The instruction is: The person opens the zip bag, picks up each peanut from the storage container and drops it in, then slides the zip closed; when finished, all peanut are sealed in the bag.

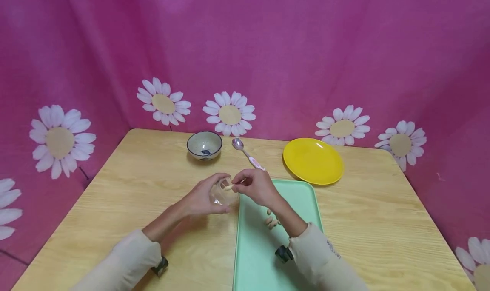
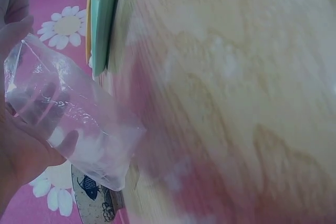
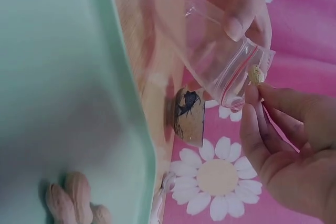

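Note:
My left hand (image 1: 200, 197) holds a clear zip bag (image 2: 100, 129), its fingers and thumb round the bag's sides near the mouth. A red line runs along the bag's seal in the right wrist view. Between thumb and fingertips my right hand (image 1: 257, 186) pinches a peanut (image 3: 255, 74) in its shell, right at the bag's mouth. Several more peanuts (image 1: 272, 223) lie on the green tray (image 1: 252, 257), below the right forearm. No peanut shows inside the part of the bag seen in the left wrist view.
Behind the hands stand a patterned bowl (image 1: 204, 145) and, to its right, a spoon (image 1: 246, 153) with a pink and white handle. A yellow plate (image 1: 314, 161) sits beyond the tray's far end. Pink flowered cloth (image 1: 268, 48) surrounds the wooden table (image 1: 383, 223).

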Demonstrator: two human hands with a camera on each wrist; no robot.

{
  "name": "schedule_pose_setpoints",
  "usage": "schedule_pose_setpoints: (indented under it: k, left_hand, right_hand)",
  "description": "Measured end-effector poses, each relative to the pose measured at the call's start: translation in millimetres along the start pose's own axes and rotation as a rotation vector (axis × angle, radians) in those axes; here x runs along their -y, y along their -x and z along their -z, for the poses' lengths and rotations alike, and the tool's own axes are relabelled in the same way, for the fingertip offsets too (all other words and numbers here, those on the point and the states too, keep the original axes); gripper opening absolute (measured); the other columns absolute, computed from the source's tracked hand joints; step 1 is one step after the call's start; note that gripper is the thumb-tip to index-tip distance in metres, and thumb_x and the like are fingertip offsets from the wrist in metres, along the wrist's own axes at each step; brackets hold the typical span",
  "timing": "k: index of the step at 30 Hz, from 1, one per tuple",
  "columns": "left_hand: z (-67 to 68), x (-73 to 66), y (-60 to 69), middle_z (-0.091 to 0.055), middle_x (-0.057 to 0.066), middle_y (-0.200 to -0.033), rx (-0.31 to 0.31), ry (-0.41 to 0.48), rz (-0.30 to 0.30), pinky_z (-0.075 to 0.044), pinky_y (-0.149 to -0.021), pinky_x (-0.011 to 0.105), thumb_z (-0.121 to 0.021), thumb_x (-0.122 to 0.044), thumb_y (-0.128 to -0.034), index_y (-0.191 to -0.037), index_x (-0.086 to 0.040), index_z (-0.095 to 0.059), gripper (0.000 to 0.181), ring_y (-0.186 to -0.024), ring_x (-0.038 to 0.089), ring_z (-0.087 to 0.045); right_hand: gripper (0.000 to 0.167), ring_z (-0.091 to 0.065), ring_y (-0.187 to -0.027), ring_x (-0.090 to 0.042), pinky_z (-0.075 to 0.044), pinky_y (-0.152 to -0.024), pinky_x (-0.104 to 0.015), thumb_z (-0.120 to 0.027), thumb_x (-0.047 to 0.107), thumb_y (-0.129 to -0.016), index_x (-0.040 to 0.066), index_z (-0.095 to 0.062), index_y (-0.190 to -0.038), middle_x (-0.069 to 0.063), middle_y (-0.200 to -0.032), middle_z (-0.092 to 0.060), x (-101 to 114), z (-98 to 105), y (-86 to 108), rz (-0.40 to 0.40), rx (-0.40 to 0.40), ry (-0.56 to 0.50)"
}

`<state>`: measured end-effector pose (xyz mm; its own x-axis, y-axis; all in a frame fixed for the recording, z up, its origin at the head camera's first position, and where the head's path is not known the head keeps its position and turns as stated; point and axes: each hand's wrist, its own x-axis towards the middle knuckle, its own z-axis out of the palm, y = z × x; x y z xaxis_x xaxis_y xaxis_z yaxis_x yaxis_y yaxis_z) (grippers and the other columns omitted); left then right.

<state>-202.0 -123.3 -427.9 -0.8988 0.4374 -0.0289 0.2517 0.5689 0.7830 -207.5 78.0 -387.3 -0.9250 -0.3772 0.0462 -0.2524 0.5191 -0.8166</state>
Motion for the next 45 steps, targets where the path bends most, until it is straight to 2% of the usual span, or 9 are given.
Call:
schedule_pose_setpoints:
  k: [4, 7, 12, 14, 23, 28, 36, 40, 45]
  left_hand:
    - [-2.0, 0.5, 3.7, -0.052, 0.000, -0.132, -0.017, 0.002, 0.000, -0.038, -0.105, 0.054, -0.085, -0.032, -0.0672, -0.138, -0.021, -0.040, 0.085, -0.125, 0.023, -0.047]
    - [-6.5, 3.2, 8.3, -0.051, 0.001, -0.135, 0.003, 0.010, -0.013, -0.040, -0.104, 0.052, -0.084, -0.033, -0.0686, -0.139, -0.020, -0.039, 0.084, -0.125, 0.023, -0.047]
    - [-13.7, 5.3, 12.6, -0.049, 0.000, -0.139, 0.012, 0.024, 0.012, -0.037, -0.106, 0.055, -0.084, -0.035, -0.0686, -0.139, -0.021, -0.039, 0.085, -0.129, 0.023, -0.044]
    - [-15.2, 4.1, 11.8, -0.050, -0.001, -0.136, 0.001, 0.040, 0.029, -0.036, -0.106, 0.056, -0.084, -0.033, -0.0683, -0.139, -0.022, -0.040, 0.084, -0.128, 0.023, -0.045]
    - [-21.7, 2.5, 6.9, -0.054, -0.008, -0.126, 0.027, 0.062, 0.065, -0.042, -0.101, 0.050, -0.084, -0.033, -0.0684, -0.139, -0.030, -0.038, 0.085, -0.121, 0.018, -0.048]
    - [-15.9, 1.1, 7.1, -0.054, -0.006, -0.126, 0.004, 0.056, 0.052, -0.044, -0.098, 0.048, -0.084, -0.032, -0.0691, -0.140, -0.026, -0.038, 0.085, -0.120, 0.019, -0.049]
    - [-4.0, -0.4, 5.4, -0.054, -0.002, -0.126, -0.024, 0.011, 0.025, -0.041, -0.102, 0.051, -0.083, -0.031, -0.0698, -0.140, -0.025, -0.038, 0.084, -0.122, 0.022, -0.048]
    - [-1.9, -1.6, 4.3, -0.054, 0.000, -0.126, -0.021, 0.000, -0.001, -0.037, -0.104, 0.053, -0.083, -0.032, -0.0701, -0.140, -0.023, -0.037, 0.084, -0.124, 0.024, -0.047]
    - [-3.9, -5.0, 4.8, -0.053, -0.002, -0.126, -0.009, 0.016, 0.032, -0.037, -0.105, 0.053, -0.084, -0.031, -0.0695, -0.140, -0.026, -0.038, 0.084, -0.125, 0.023, -0.046]
  right_hand:
    - [0.009, -0.061, -0.074, -0.012, -0.052, -0.064, -0.021, -0.073, 0.009, -0.081, 0.008, -0.073, -0.090, -0.005, -0.087, -0.071, 0.1, -6.7, 1.1, -0.003, 0.013, 0.010]
    - [0.010, -0.062, -0.074, -0.011, -0.053, -0.066, -0.020, -0.074, 0.010, -0.081, 0.008, -0.073, -0.091, -0.004, -0.087, -0.072, -0.7, -13.2, 2.9, 0.007, 0.039, 0.047]
    - [0.014, -0.063, -0.076, -0.011, -0.053, -0.069, -0.019, -0.073, 0.011, -0.082, 0.007, -0.074, -0.096, -0.004, -0.089, -0.073, -2.5, -14.6, 7.2, 0.024, 0.121, 0.078]
    - [0.015, -0.064, -0.078, -0.012, -0.054, -0.070, -0.021, -0.072, 0.010, -0.083, 0.006, -0.073, -0.097, -0.005, -0.090, -0.073, -2.4, -8.5, 9.3, 0.025, 0.131, 0.072]
    - [0.015, -0.064, -0.077, -0.011, -0.056, -0.073, -0.024, -0.071, 0.011, -0.084, 0.008, -0.073, -0.098, -0.004, -0.090, -0.072, -14.8, 30.3, 20.7, -0.019, 0.087, 0.060]
    - [0.015, -0.064, -0.080, -0.013, -0.056, -0.074, -0.026, -0.072, 0.013, -0.083, 0.010, -0.073, -0.097, -0.004, -0.091, -0.072, -24.4, 50.1, 22.3, -0.047, 0.044, 0.100]
    - [0.017, -0.063, -0.081, -0.016, -0.056, -0.077, -0.029, -0.073, 0.013, -0.082, 0.008, -0.073, -0.098, -0.006, -0.091, -0.072, -44.5, 72.9, 21.4, -0.060, 0.030, 0.171]
    - [0.018, -0.061, -0.080, -0.015, -0.055, -0.077, -0.029, -0.073, 0.013, -0.082, 0.006, -0.072, -0.098, -0.004, -0.090, -0.072, -56.7, 77.4, 21.5, -0.109, 0.058, 0.209]
    - [0.016, -0.059, -0.076, -0.013, -0.053, -0.075, -0.027, -0.073, 0.011, -0.082, 0.004, -0.073, -0.096, -0.006, -0.089, -0.072, -74.9, 77.7, 23.4, -0.127, 0.128, 0.221]
